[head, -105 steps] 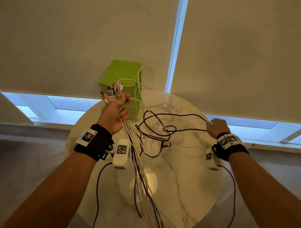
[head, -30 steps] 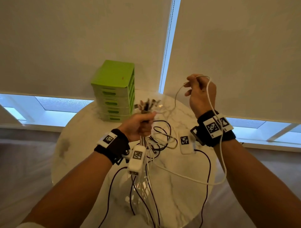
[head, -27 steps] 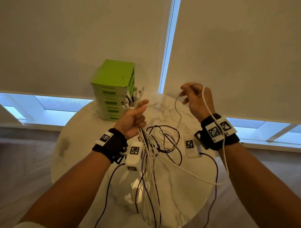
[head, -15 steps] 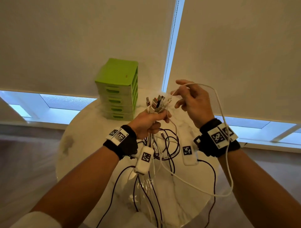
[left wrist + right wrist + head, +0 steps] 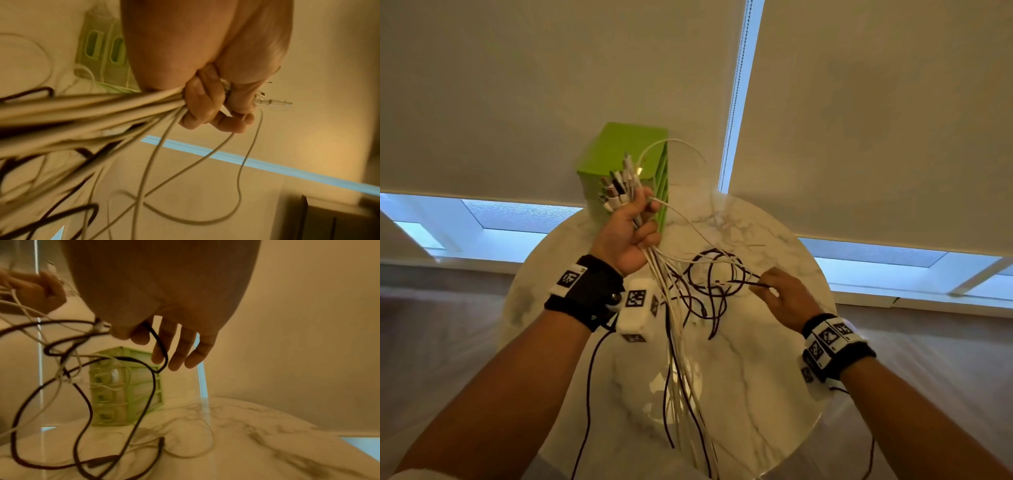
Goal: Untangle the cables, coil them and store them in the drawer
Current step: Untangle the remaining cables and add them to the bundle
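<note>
We see two bare forearms reaching over a round marble table [image 5: 774,394], each wrist wearing a black band with small printed markers. The left hand [image 5: 625,233] is raised above the far side of the table, fingers curled tight round a thick bunch of cables [image 5: 678,329]. Their plugs [image 5: 619,186] stick up out of the top of the fist, and the long white and dark strands hang down from it towards the near edge of the table. One white cable [image 5: 678,145] arcs up from the plugs and falls away to the right.

The right hand [image 5: 782,298] is lower, over the right half of the table. Its thumb and forefinger pinch a dark cable [image 5: 158,344], while the other three fingers [image 5: 185,350] stretch out straight. That dark cable runs left into a loose tangle of loops [image 5: 709,277] lying between the two hands, mixed with thin white strands.

Behind the left hand stands a small green chest of drawers [image 5: 619,154] at the far edge of the table, its drawers pushed in. Pale roller blinds [image 5: 517,85] fill the background, with a bright strip of window below them.
</note>
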{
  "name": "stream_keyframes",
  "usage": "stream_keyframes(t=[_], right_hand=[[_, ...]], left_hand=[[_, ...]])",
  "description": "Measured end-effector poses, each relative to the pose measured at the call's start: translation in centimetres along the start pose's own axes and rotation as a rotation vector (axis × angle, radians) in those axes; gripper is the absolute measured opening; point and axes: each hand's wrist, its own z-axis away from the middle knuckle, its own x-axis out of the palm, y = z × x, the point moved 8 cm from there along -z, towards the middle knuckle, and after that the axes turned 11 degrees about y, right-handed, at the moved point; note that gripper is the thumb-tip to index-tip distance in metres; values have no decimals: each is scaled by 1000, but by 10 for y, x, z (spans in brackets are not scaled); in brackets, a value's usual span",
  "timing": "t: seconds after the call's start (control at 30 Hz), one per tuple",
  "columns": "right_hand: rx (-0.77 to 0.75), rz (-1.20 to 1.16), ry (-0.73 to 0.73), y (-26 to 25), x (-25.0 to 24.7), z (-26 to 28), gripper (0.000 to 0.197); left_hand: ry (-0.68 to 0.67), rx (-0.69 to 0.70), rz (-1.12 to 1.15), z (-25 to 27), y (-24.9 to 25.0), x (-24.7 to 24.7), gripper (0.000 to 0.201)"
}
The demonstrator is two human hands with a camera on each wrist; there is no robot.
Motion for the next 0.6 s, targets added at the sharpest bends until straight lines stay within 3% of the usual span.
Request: stream_keyframes(t=[0.1,0.2,0.3,0.4,0.6], right_hand=[[73,141,-47,33,-4,8,24],[154,580,-136,70,-14,15,34],[271,826,-241,92,-26,18,36],[311,901,-309,96,-28,13,36],[445,959,-385,112,-35,18,39]], left_hand=[[27,21,44,-1,10,-13,22],[54,57,27,-2,15,-21,13],[37,70,52,-2,17,-17,19],[-2,85,66,-1,18,-5,29],[-1,161,88,-7,50,2,27]])
